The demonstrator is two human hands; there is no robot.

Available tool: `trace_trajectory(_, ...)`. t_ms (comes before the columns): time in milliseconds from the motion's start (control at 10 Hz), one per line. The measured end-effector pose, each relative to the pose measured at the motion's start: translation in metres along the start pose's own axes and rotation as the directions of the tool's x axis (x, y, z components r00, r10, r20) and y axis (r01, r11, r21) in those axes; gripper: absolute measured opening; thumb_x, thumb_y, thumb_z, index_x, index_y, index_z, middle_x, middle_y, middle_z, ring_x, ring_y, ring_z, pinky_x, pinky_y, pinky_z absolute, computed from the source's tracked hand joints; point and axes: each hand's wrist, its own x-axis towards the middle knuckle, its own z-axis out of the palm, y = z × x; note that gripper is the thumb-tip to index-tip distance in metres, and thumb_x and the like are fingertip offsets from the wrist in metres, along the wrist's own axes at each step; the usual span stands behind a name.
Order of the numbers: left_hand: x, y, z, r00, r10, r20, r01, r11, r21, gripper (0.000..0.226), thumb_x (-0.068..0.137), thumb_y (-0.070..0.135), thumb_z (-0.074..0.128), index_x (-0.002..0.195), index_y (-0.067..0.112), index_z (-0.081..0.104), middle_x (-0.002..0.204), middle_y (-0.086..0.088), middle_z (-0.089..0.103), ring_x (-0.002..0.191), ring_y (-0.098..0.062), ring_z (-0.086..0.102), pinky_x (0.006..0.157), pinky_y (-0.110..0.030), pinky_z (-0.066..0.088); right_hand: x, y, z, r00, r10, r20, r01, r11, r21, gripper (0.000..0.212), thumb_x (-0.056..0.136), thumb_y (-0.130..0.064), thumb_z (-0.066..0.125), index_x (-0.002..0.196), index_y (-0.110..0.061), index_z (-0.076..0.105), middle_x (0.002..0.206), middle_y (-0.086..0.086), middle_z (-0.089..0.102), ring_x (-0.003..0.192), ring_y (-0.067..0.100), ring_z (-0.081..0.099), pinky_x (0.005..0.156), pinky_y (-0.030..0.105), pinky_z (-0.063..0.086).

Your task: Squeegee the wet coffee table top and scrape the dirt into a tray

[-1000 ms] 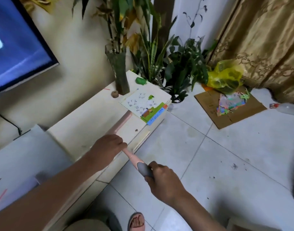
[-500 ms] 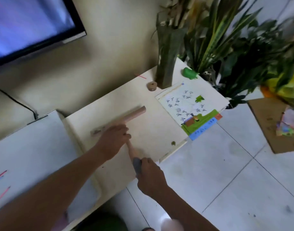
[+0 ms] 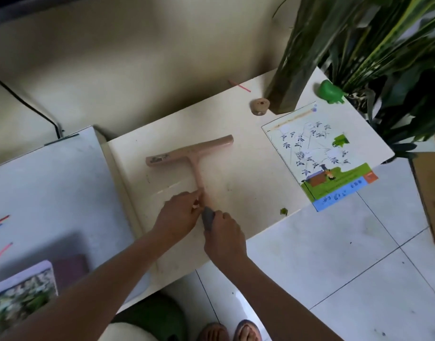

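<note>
A pink T-shaped squeegee point(image 3: 189, 153) lies with its blade across the cream coffee table top point(image 3: 236, 183), the handle running toward me. My right hand point(image 3: 221, 232) grips the grey end of the handle. My left hand point(image 3: 180, 212) pinches the pink shaft just above that. A small green scrap of dirt point(image 3: 283, 211) sits near the table's front edge, right of my hands. No tray shows in view.
A picture sheet point(image 3: 319, 156) lies on the table's right part, with a small wooden disc point(image 3: 260, 106), a green toy point(image 3: 331, 92) and a tall plant vase point(image 3: 292, 70) behind it. A white surface point(image 3: 51, 193) adjoins on the left. Cardboard point(image 3: 430, 193) lies on the tiled floor.
The squeegee has swung fully onto the table top, blade now flat across it. My left hand slid down the shaft toward my right hand. The camera tilted down over the table.
</note>
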Motion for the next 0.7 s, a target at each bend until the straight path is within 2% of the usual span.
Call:
trace_trajectory(100,0.001,0.001,0.007,0.999,0.004,0.036,-0.004,1.000,0.014,0.044,0.096,0.026,0.051,0.140,0.021,0.046,0.114,-0.007,0.063,0.101,-0.022,0.061,0.087,-0.032,0.048,-0.004,0.003,0.006,1.000,0.005,-0.019,-0.005,0.999,-0.036,0.035,0.097,-0.019,0.052,0.129,-0.013,0.040,0.114,0.004,0.054,0.100,0.019,0.054,0.085,0.028,0.046)
trace_trajectory(200,0.004,0.001,0.010,0.998,-0.010,0.061,0.008,1.000,0.023,0.044,0.098,0.026,0.048,0.141,0.019,0.045,0.114,-0.010,0.063,0.104,-0.023,0.060,0.089,-0.033,0.047,-0.003,0.009,0.010,1.000,-0.001,-0.026,0.000,0.999,-0.043,0.039,0.096,-0.016,0.053,0.131,-0.014,0.036,0.115,0.004,0.052,0.099,0.019,0.053,0.080,0.027,0.045)
trace_trajectory(300,0.004,0.002,0.010,0.994,-0.024,0.106,0.022,1.000,0.021,0.044,0.098,0.024,0.047,0.142,0.019,0.044,0.116,-0.011,0.061,0.107,-0.024,0.058,0.090,-0.030,0.044,-0.001,0.014,0.010,0.999,-0.050,0.014,0.051,0.994,-0.099,0.046,0.093,-0.005,0.050,0.135,-0.014,0.034,0.115,0.009,0.049,0.098,0.024,0.051,0.072,0.027,0.037)
trace_trajectory(400,0.002,0.007,0.009,0.990,-0.049,0.136,0.047,0.999,0.018,0.044,0.098,0.023,0.046,0.141,0.016,0.043,0.117,-0.015,0.059,0.108,-0.028,0.057,0.093,-0.035,0.045,-0.002,0.018,0.007,0.996,-0.085,0.008,0.085,0.993,-0.083,0.048,0.093,-0.004,0.048,0.138,-0.014,0.034,0.115,0.011,0.049,0.099,0.026,0.051,0.072,0.027,0.035)
trace_trajectory(500,-0.005,0.015,0.006,0.980,-0.097,0.173,0.091,0.995,0.040,0.043,0.099,0.019,0.042,0.142,0.015,0.042,0.122,-0.015,0.055,0.111,-0.028,0.055,0.097,-0.038,0.044,-0.006,0.021,0.001,0.991,-0.130,0.004,0.131,0.990,-0.056,0.052,0.097,-0.010,0.047,0.145,-0.017,0.028,0.115,0.011,0.050,0.098,0.025,0.050,0.077,0.029,0.040)
trace_trajectory(600,-0.015,0.027,0.001,0.978,-0.119,0.170,0.121,0.993,-0.001,0.042,0.097,0.015,0.042,0.139,0.017,0.045,0.119,-0.015,0.054,0.109,-0.027,0.054,0.097,-0.037,0.044,-0.017,0.023,-0.015,0.967,-0.256,-0.006,0.254,0.960,-0.116,0.051,0.099,-0.017,0.045,0.146,-0.017,0.027,0.118,0.009,0.052,0.098,0.022,0.050,0.078,0.025,0.039)
trace_trajectory(700,-0.026,0.039,-0.006,0.983,-0.135,0.125,0.141,0.989,-0.037,0.039,0.096,0.014,0.042,0.135,0.016,0.050,0.119,-0.013,0.054,0.109,-0.027,0.054,0.095,-0.033,0.043,-0.025,0.029,-0.043,0.976,-0.217,0.018,0.216,0.976,0.029,0.046,0.097,-0.020,0.049,0.139,-0.004,0.038,0.115,0.019,0.055,0.100,0.035,0.055,0.084,0.036,0.043)
